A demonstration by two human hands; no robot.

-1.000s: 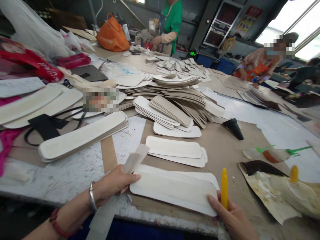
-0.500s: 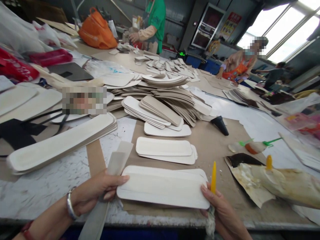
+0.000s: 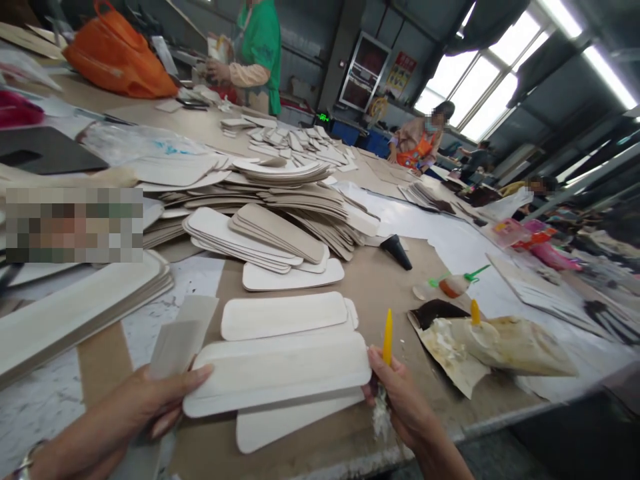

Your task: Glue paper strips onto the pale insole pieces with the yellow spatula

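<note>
My left hand (image 3: 135,403) pinches the left end of a long white rounded panel (image 3: 280,373), thumb on top. Pale grey strips (image 3: 173,343) are also held in that hand, running down past the wrist. At the panel's right end, my right hand (image 3: 407,397) is closed around a brush with a yellow pointed handle (image 3: 388,337) and a whitish, caked lower end. Its fingertips are at the panel's edge. Partly under the held panel lies another white panel (image 3: 295,417), its right end near my right fingers. Just behind are more white panels (image 3: 285,315), overlapping.
Stacks of panels (image 3: 260,233) fill the middle of the table. To the right are a black cone (image 3: 396,252), small green-tipped bottles (image 3: 454,285) and a glue-smeared bag (image 3: 525,347). An orange bag (image 3: 120,60) stands far left. Several people work farther back.
My view has swung to the right. The held panel has shifted back, closer to the overlapping panels, and a second white panel now shows below it. Both hands keep their holds.
</note>
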